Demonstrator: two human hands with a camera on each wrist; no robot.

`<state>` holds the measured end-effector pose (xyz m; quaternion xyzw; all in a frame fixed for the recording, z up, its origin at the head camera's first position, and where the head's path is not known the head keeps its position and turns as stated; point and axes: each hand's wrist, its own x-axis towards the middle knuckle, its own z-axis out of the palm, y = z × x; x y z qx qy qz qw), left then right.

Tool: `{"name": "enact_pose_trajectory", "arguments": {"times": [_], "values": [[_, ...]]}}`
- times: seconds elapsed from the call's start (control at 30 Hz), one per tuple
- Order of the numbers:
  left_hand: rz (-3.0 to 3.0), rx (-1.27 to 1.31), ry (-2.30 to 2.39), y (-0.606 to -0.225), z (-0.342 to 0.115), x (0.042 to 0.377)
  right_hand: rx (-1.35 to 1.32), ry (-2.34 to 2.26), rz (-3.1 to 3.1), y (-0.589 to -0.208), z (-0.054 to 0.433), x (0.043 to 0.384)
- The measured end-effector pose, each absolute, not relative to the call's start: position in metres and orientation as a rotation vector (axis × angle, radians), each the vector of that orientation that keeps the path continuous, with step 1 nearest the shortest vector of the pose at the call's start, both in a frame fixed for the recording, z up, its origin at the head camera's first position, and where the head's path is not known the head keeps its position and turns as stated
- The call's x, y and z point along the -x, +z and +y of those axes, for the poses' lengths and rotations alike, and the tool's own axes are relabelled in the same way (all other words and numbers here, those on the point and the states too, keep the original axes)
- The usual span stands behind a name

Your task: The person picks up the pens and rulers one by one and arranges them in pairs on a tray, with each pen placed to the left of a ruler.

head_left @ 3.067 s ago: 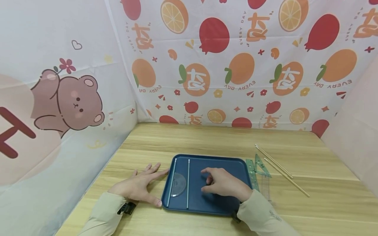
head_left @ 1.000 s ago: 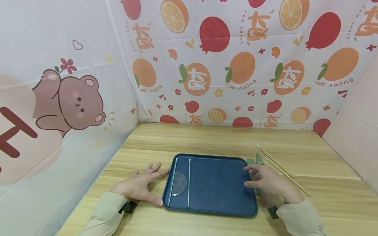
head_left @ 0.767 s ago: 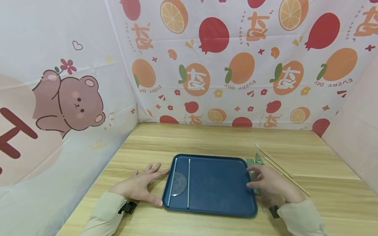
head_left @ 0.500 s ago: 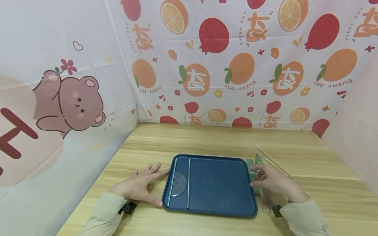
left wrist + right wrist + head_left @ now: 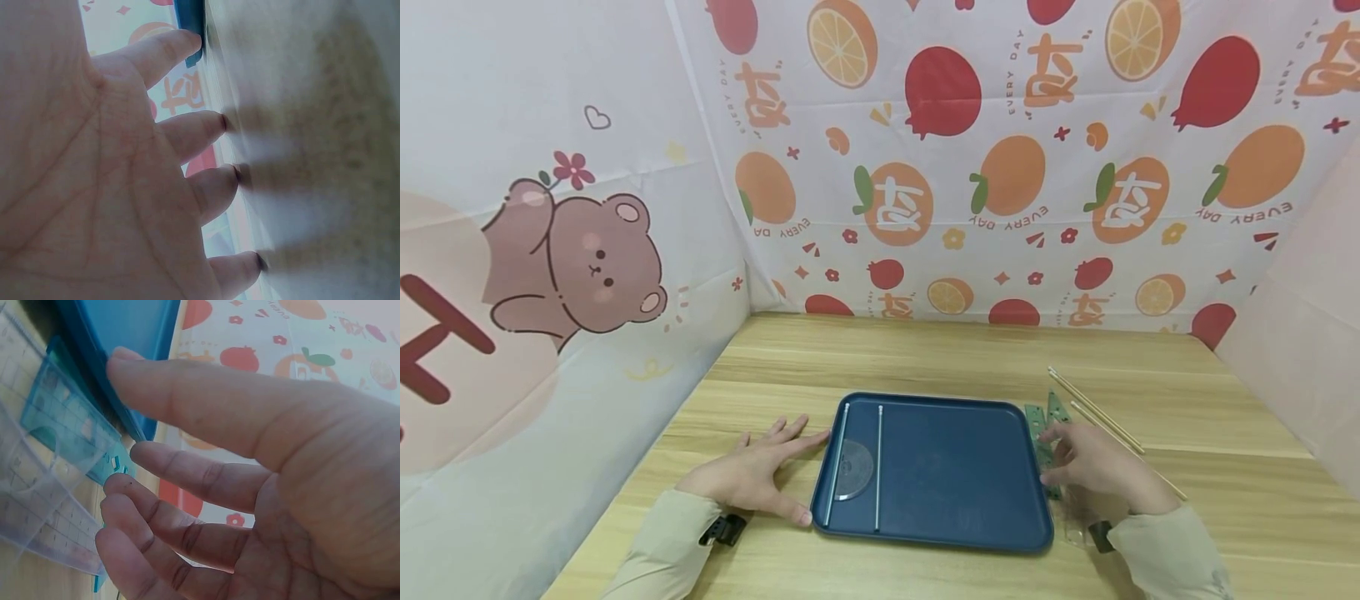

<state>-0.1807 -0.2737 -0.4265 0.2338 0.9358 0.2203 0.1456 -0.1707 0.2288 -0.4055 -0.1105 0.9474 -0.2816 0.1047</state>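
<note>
The left hand (image 5: 752, 479) is lying spread on the wooden table (image 5: 880, 350), its thumb and index finger resting at the left edge of the blue tray (image 5: 962, 475), while the right hand (image 5: 1093, 467) is hovering by the tray's right edge — thumb and fingers parted, gripping nothing, well apart from the other hand. Beneath it are lying a green ruler (image 5: 1034, 417), a green set square (image 5: 1057, 406) and some clear ruled plastic (image 5: 56, 519); they seem to be overlapping, but the right wrist view is too hazy to settle how. That crowding could be causing the main trouble: fingers closing on one thin piece might be dragging its neighbour along, or slipping because flat plastic is offering little edge to pinch. The tray rim is sitting near the thumb, so a knock could be setting the two slim rods (image 5: 878, 467) rolling about the protractor (image 5: 857, 468). A careless sleeve might also be sweeping the pale sticks (image 5: 1097, 410) aside. As for writing, the fruit-patterned cloth (image 5: 820, 108) is repeating "EVERY DAY" among orange characters — some lettering is standing upside down — and the ruled pieces are carrying marks too small to read.
</note>
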Motion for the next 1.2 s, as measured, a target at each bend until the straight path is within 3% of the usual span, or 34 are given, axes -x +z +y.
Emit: {"name": "enact_pose_trajectory", "arguments": {"times": [1.2], "values": [[2.684, -0.677, 0.638, -0.4248, -0.272, 0.1785, 0.243, -0.727, 2.815, -0.4108, 0.2375, 0.1741]]}}
